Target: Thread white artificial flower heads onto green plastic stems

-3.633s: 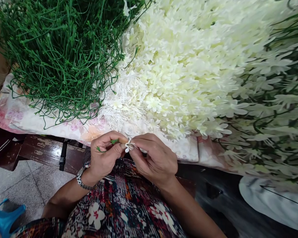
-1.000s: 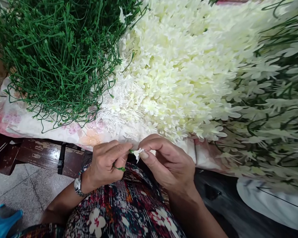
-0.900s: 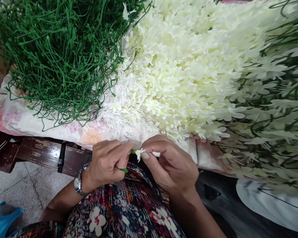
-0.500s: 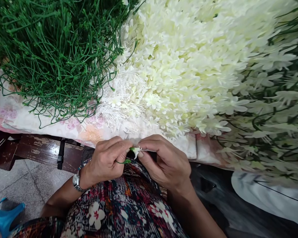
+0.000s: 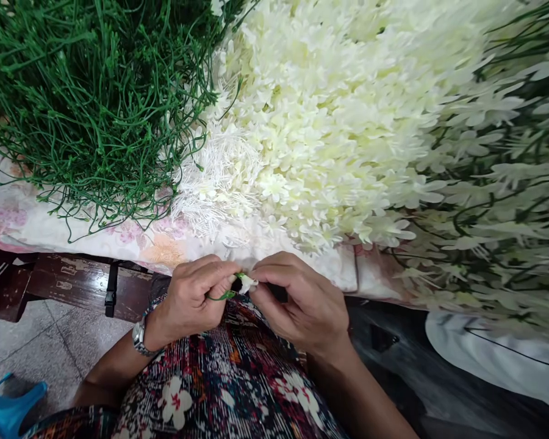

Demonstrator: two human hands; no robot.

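Observation:
Close to my lap, my left hand is closed in a pinch on a thin green artificial flower stem, part of which loops below the fingers. At the stem's tip sits a small white artificial flower. My right hand pinches the flower's outer end between thumb and forefinger. Beyond my hands lie a heap of green stems, a bunch of thin white stamens and a wide pile of creamy white petals.
White flowers on green stems spread along the right side. A floral cloth covers the work surface. Below its edge are a worn wooden bench with a black buckle strap, a blue plastic object and white fabric.
The right fingertips have moved in closer around the white flower, and the thin white strands visible between them before no longer show. The whole view has shifted slightly.

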